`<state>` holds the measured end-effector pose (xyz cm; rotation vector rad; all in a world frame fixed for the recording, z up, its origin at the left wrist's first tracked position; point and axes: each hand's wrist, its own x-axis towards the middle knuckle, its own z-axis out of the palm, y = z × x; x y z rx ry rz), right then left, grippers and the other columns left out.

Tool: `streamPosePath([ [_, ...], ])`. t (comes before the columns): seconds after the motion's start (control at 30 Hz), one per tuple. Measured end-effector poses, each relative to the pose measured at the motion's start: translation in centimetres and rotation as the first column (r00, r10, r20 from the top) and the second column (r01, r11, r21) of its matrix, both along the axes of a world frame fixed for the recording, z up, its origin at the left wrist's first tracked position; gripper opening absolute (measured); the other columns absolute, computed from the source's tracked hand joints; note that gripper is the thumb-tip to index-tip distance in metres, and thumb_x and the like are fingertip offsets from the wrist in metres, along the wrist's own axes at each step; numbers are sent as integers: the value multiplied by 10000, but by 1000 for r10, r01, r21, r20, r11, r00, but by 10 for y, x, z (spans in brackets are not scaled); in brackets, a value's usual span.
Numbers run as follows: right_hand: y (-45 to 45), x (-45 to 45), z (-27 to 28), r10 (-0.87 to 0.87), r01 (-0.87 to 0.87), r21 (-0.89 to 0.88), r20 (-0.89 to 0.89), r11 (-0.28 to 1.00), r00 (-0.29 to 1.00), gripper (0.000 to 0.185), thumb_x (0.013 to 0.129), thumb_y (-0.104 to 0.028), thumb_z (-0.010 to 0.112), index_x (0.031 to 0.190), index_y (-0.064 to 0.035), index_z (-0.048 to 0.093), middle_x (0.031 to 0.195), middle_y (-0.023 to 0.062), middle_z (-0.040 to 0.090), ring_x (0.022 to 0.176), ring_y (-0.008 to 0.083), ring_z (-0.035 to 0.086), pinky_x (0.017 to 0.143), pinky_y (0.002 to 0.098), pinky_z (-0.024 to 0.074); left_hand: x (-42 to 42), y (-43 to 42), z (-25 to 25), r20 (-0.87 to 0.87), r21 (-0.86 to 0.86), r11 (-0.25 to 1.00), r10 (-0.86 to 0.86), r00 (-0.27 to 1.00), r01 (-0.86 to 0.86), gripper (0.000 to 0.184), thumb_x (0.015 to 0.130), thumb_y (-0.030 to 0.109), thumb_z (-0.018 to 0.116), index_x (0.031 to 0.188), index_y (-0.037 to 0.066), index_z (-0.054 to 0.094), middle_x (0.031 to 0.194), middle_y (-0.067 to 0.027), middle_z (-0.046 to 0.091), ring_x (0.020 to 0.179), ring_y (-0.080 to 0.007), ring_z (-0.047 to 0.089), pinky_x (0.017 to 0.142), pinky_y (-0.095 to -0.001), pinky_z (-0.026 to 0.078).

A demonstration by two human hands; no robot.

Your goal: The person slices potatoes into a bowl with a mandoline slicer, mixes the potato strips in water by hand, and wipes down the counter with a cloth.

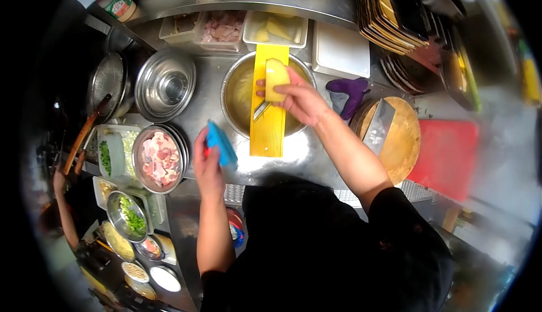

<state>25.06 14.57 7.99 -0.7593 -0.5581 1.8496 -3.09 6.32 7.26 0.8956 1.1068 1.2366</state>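
Note:
My right hand (299, 97) is closed around a peeled yellow potato (276, 79), just above a yellow mandoline slicer (267, 134). The slicer lies across a steel bowl (230, 108) that has pale yellow contents; its slanted metal blade shows below my fingers. My left hand (208, 165) grips a blue flat object (221, 144) with a bit of red by the fingers. Blur keeps its exact kind unclear. It is held left of the slicer, apart from it, over the steel counter (254, 171).
Behind the bowl stand a tub of peeled potatoes (275, 28) and a tub of raw meat (222, 28). On the left are steel bowls (165, 85) and a bowl of meat chunks (160, 158). A cleaver (379, 127) rests on a round chopping block (402, 142). Another person's arm (66, 210) shows far left.

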Motion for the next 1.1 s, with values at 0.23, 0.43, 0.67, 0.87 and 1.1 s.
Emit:
streamPosePath([
  [0.23,-58,-19,5,-120,91,-156,-192,984,974,461,1076,-319,413,1506,-156,423,1377,58,600,1208,234,617,937,377,500,54,31,49,-234,147,967,-173,957,211,489,999,120,635,1456,10,500,1209,-40,598,1120,-118,553,912,-256,479],
  [0.43,-79,-12,-3,-188,148,-162,-265,976,946,450,1089,-309,431,1499,-124,426,1369,63,597,1230,240,607,1017,445,508,56,15,29,-52,88,966,-239,970,243,544,1002,160,641,1491,-3,466,1282,-71,613,1150,-136,575,1017,-294,438],
  [0.67,-92,-10,-10,-134,116,-76,-305,990,943,364,1031,-140,572,1382,-52,534,1332,74,614,1257,236,593,1108,519,481,48,6,30,-140,85,965,-234,962,248,507,1011,152,622,1479,17,482,1317,-74,611,1177,-148,575,1035,-299,436],
  [0.87,-97,-21,-12,-217,181,-167,-231,969,948,315,987,-122,652,1285,-50,579,1242,64,631,1161,204,614,1041,471,527,25,6,29,-288,68,970,-203,936,232,520,992,100,645,1483,34,487,1278,-62,623,1114,-124,587,970,-273,469],
  [1.1,-94,-46,-25,-140,110,-111,-324,988,935,340,1018,-104,587,1342,-25,522,1303,104,598,1127,207,630,1018,416,515,69,-4,51,-713,399,824,3,702,402,572,894,67,750,1421,-13,540,1329,-176,598,1201,-242,597,981,-338,509],
])
